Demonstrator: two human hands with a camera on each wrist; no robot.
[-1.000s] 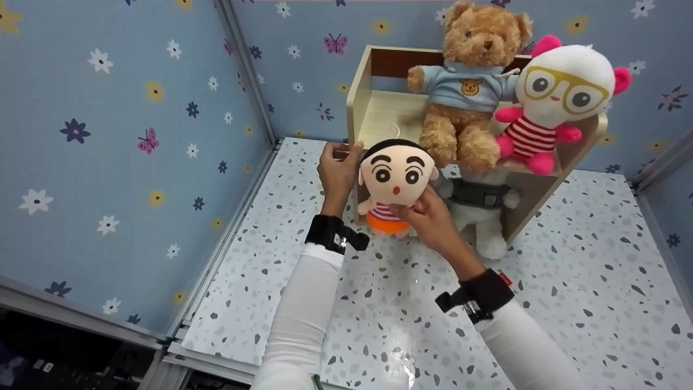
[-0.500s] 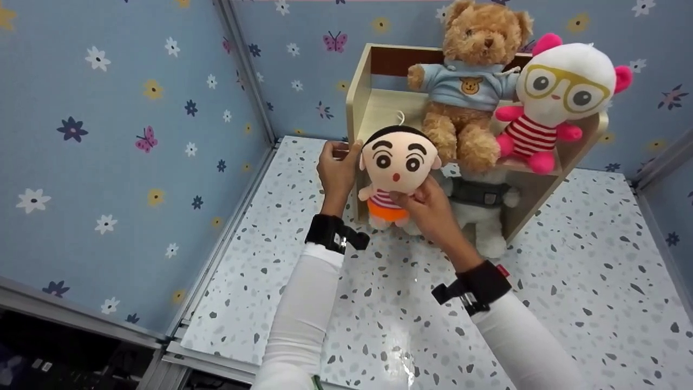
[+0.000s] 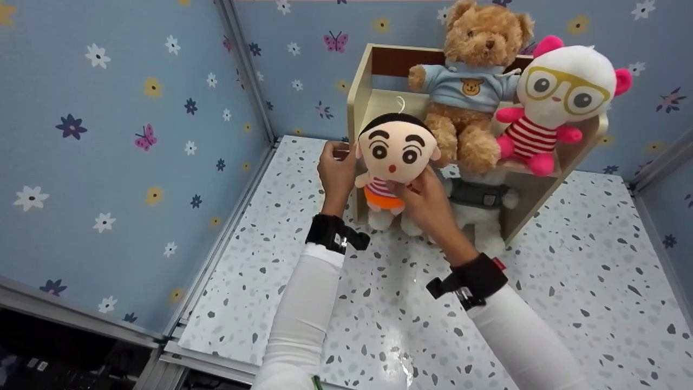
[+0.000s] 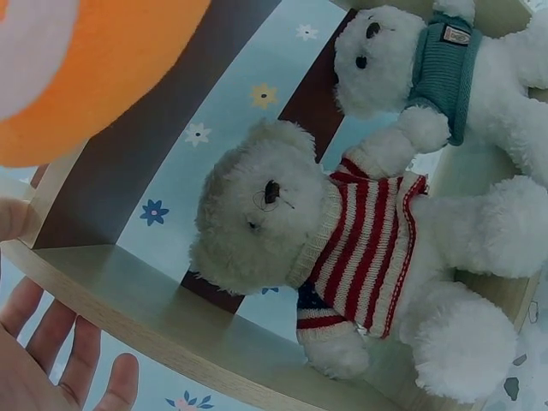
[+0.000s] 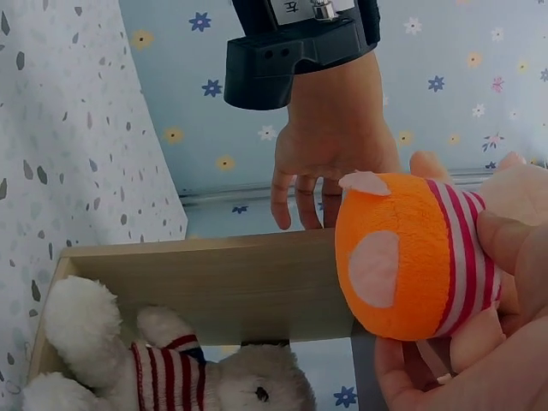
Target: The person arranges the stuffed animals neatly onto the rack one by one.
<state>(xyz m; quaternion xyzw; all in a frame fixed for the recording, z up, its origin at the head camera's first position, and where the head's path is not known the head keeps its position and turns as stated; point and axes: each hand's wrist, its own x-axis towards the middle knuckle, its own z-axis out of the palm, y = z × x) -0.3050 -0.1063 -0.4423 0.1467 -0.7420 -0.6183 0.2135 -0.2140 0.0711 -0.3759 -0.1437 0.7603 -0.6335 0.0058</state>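
Two white bears [image 4: 360,248] show only in wrist views; right hand [image 3: 425,203] grips the boy doll [image 3: 395,157], left hand [image 3: 337,170] fingers straight on the shelf [image 3: 360,108].

Both your arms reach forward side by side in white sleeves, each with a black band strapped at the wrist. Your left hand [image 3: 337,173] is raised at the far left, back of the hand towards you, fingers straight and relaxed with their tips against an upright panel; the right wrist view shows those fingers [image 5: 295,199] hanging together. Your right hand [image 3: 425,203] sits just to the right of it and slightly nearer, palm up, thumb and fingers [image 5: 514,248] curled around what it grips. Your right forearm angles in from the near right.
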